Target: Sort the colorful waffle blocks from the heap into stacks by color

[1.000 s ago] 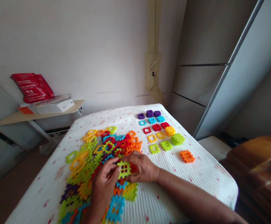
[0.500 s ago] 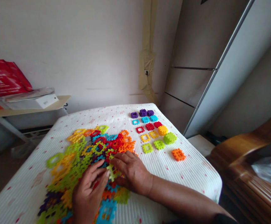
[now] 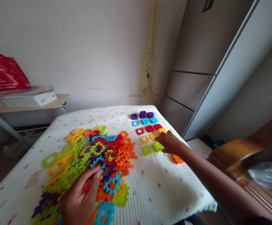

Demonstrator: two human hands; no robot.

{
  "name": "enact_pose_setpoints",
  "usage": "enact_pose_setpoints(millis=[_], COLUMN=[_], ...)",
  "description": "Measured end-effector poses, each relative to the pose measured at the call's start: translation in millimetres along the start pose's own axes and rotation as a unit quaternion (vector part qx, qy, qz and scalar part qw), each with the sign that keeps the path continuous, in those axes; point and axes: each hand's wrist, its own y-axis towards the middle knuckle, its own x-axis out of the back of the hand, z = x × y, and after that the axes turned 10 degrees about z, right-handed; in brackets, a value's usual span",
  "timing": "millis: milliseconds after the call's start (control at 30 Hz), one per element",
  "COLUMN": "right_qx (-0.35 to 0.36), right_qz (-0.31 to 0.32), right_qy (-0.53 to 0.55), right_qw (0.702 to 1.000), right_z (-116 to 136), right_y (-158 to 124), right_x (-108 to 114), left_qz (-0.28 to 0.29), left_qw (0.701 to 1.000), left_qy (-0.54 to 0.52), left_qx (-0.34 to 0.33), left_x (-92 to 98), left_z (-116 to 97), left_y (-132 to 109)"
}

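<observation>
Left hand (image 3: 79, 197), at the near part of the pile: thumb and forefinger tips almost meeting beside a blue frame (image 3: 97, 162); whether anything is pinched between them cannot be told. Right hand (image 3: 170, 142), reaching over the sorted rows: fingers bent downward, close by a yellow stack (image 3: 162, 130) and a green lattice piece (image 3: 158, 146); their grip is hidden, so spread or pinching cannot be told. Loose pile (image 3: 125, 153) of notched plastic pieces, on the left and middle of the surface (image 3: 154, 187): orange along its right edge, green and yellow on the left, red in the middle, purple at the near left, a blue window piece (image 3: 105, 213) at the near edge. Sorted rows, right of the pile and well apart from it, from the far end: purple frame (image 3: 134, 116) with two purple stacks; blue frame with two blue stacks; red frame (image 3: 139, 131) with two red stacks; yellow frame (image 3: 145, 140), a second yellow piece and the yellow stack; green frame (image 3: 147, 150) beside the green lattice piece. Orange piece (image 3: 176, 159), nearest, partly behind the right forearm. Surroundings: white ribbed cover with red spots; side table at left bearing a red bag (image 3: 4, 73) and white box (image 3: 38, 99); grey cabinet (image 3: 194, 56) at right.
</observation>
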Motion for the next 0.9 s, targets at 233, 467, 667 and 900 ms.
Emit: enact_pose_setpoints(millis=[233, 467, 667, 900], right_qx=[0.002, 0.005, 0.012, 0.006], right_qz=[0.04, 0.067, 0.064, 0.065], right_qy=[-0.017, -0.042, -0.051, -0.055], right_qw=[0.999, 0.997, 0.997, 0.996], right_z=[-5.9, -2.0, 2.2, 3.7], right_y=[12.4, 17.4, 20.5, 22.6], right_x=[-15.7, -15.7, -18.6, -16.8], left_qz=[0.013, 0.01, 0.006, 0.012], left_qw=[0.999, 0.997, 0.996, 0.996], left_qy=[0.026, 0.038, 0.042, 0.024], left_qx=[-0.042, -0.073, -0.083, -0.085], left_x=[1.9, 0.7, 1.1, -0.4], left_z=[9.6, 9.3, -2.5, -3.7], left_y=[1.6, 3.3, 4.1, 3.6])
